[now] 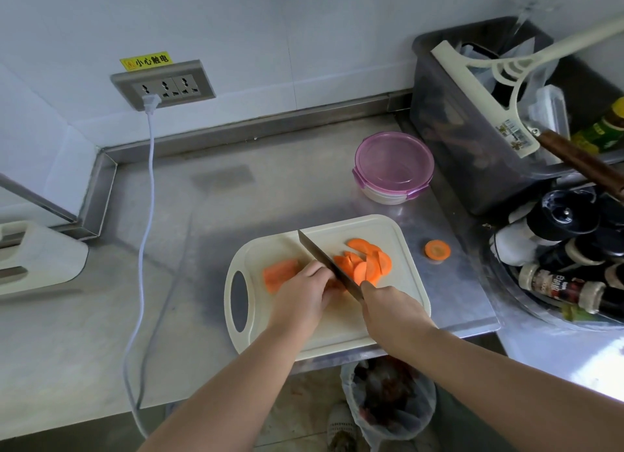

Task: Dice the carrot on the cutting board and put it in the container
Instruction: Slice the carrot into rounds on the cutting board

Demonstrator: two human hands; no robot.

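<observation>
Both forearms reach in over the near edge of the board (400, 237), which lies on the steel counter (169, 249) and is the place to judge everything from. Beyond the board's far right corner sits the container (394, 166), its purple lid apparently on, so it looks as if it will need opening before anything goes in. On the board's left half lies the carrot (278, 274), a thick uncut length. The left hand (300, 292) holds down its right end, fingers curled and close together, knuckles right beside the blade. The right hand (391, 311) is wrapped round the handle of the knife (320, 259), whose blade runs slantwise toward the board's far edge. On the board's right half a heap of slices (366, 264) overlaps, and one round (437, 250) lies on the counter just off the board's right edge. To my eye these are slices, not dice. I'd keep the fingertips tucked behind the knuckles, cut straight down, then stack the slices and cut them into strips and across. The stray round wants fetching back too.
</observation>
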